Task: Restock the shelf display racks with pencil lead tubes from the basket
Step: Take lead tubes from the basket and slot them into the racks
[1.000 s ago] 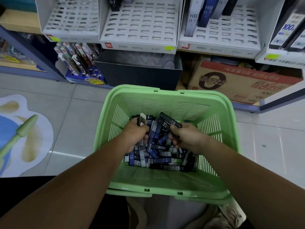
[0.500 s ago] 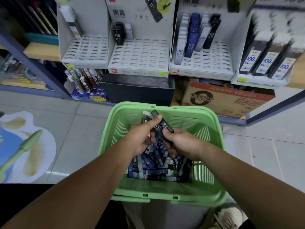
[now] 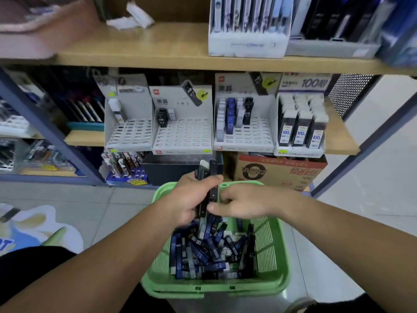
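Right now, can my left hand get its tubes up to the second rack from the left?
Probably yes. The left hand grips the tubes above the basket, and nothing stands between it and the second rack, whose front slots are bare.

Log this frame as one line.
phase: pick | left hand: grips dark plastic lead tubes | right hand: pinches same tubes | green plastic basket: holds many tubes | white slotted racks: sparse

The middle wooden shelf (image 3: 338, 141) carries four white display racks (image 3: 182, 134) side by side, the upper shelf (image 3: 135, 53) holds a white carton (image 3: 246, 45) and crumpled paper (image 3: 130, 19), and a cardboard box (image 3: 279, 172) stands underneath.
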The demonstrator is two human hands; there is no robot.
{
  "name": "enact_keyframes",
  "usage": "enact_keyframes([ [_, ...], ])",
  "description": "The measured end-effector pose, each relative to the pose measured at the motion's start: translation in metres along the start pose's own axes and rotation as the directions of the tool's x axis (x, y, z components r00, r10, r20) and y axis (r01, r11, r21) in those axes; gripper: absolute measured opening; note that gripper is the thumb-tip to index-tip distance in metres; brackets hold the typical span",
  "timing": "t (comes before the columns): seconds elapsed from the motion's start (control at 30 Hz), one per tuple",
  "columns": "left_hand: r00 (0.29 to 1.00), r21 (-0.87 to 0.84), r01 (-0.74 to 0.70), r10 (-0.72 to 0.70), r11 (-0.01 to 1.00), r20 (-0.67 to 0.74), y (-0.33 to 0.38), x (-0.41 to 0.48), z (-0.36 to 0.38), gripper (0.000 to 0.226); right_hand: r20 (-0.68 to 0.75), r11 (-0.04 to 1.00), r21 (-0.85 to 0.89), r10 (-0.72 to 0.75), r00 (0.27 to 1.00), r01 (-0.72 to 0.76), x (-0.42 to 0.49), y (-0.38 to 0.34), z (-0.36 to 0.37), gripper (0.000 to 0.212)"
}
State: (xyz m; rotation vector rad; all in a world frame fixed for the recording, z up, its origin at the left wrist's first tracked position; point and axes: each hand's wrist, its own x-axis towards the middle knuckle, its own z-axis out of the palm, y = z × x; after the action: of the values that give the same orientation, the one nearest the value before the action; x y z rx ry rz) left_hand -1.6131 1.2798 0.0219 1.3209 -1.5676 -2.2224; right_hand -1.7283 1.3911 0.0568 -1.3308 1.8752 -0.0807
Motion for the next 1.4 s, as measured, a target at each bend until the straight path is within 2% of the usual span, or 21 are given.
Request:
enact_keyframes([
  [0.03,1.000,0.004,0.003,-0.003,1.000,0.011,0.005,-0.002,-0.002,0.021,-0.022,0.999,0.048,0.006,1.000,-0.005,-0.004,0.003,-0.011,0.042],
  [0.1,0.998,0.004,0.005,-0.005,1.000,0.061,0.017,-0.004,-0.005,0.020,-0.193,0.966,0.258,0.058,0.979,-0.006,-0.007,0.009,-0.030,0.032],
  [0.17,0.992,-0.024,0.016,-0.013,1.000,0.124,0.030,-0.006,-0.003,0.017,-0.409,0.866,0.497,0.179,0.895,0.054,-0.004,0.017,-0.042,0.024],
  [0.2,0.987,-0.063,0.042,-0.031,0.997,0.158,0.036,-0.006,-0.003,0.019,-0.462,0.796,0.597,0.237,0.855,0.102,-0.003,0.020,-0.044,0.023],
  [0.27,0.968,-0.125,0.104,-0.071,0.987,0.241,0.044,-0.004,0.000,0.027,-0.472,0.677,0.713,0.272,0.839,0.182,0.002,0.025,-0.046,0.021],
  [0.37,0.939,0.008,0.111,-0.107,0.994,0.326,0.048,-0.002,0.008,0.017,-0.443,0.654,0.722,0.190,0.876,0.223,0.009,0.033,-0.047,0.015],
  [0.5,0.929,0.125,0.030,-0.074,0.992,0.361,0.046,0.004,0.020,0.026,-0.390,0.617,0.738,0.062,0.919,0.272,0.016,0.042,-0.057,0.008],
  [0.6,0.930,0.194,-0.012,-0.060,0.981,0.362,0.048,0.011,0.030,0.032,-0.359,0.574,0.773,0.043,0.932,0.271,0.014,0.054,-0.063,0.004],
  [0.7,0.913,0.237,0.015,-0.110,0.971,0.392,0.051,0.018,0.039,0.032,-0.358,0.520,0.806,0.047,0.933,0.283,0.011,0.071,-0.067,0.005],
  [0.8,0.884,0.272,0.047,-0.166,0.961,0.436,0.048,0.020,0.045,0.031,-0.409,0.357,0.868,0.117,0.905,0.346,0.007,0.090,-0.076,0.010],
  [0.87,0.891,0.290,0.055,-0.178,0.955,0.418,0.046,0.022,0.050,0.025,-0.438,0.232,0.888,0.171,0.883,0.396,0.000,0.102,-0.083,0.012],
  [0.9,0.901,0.274,0.059,-0.169,0.960,0.399,0.046,0.024,0.054,0.022,-0.459,0.212,0.883,0.209,0.864,0.418,-0.004,0.108,-0.085,0.013],
  [0.93,0.912,0.244,0.061,-0.153,0.968,0.380,0.047,0.026,0.057,0.020,-0.490,0.243,0.867,0.265,0.830,0.434,-0.007,0.114,-0.087,0.012],
  [1.0,0.931,0.189,0.032,-0.098,0.981,0.352,0.049,0.031,0.067,0.013,-0.591,0.400,0.799,0.387,0.707,0.449,-0.013,0.126,-0.088,0.009],
  [1.07,0.953,0.143,-0.005,-0.039,0.990,0.299,0.052,0.034,0.075,0.011,-0.722,0.559,0.683,0.418,0.551,0.471,-0.017,0.136,-0.089,0.010],
  [1.13,0.971,0.101,-0.009,-0.016,0.995,0.239,0.052,0.042,0.090,0.015,-0.799,0.650,0.595,0.420,0.430,0.471,-0.027,0.151,-0.095,0.011],
  [1.27,0.984,0.023,0.025,-0.029,0.999,0.178,0.051,0.058,0.112,0.017,-0.862,0.679,0.506,0.392,0.320,0.532,-0.035,0.173,-0.104,0.011],
  [1.4,0.983,0.020,0.041,-0.044,0.999,0.181,0.050,0.069,0.128,0.009,-0.903,0.745,0.424,0.302,0.307,0.514,-0.029,0.194,-0.109,0.005],
])
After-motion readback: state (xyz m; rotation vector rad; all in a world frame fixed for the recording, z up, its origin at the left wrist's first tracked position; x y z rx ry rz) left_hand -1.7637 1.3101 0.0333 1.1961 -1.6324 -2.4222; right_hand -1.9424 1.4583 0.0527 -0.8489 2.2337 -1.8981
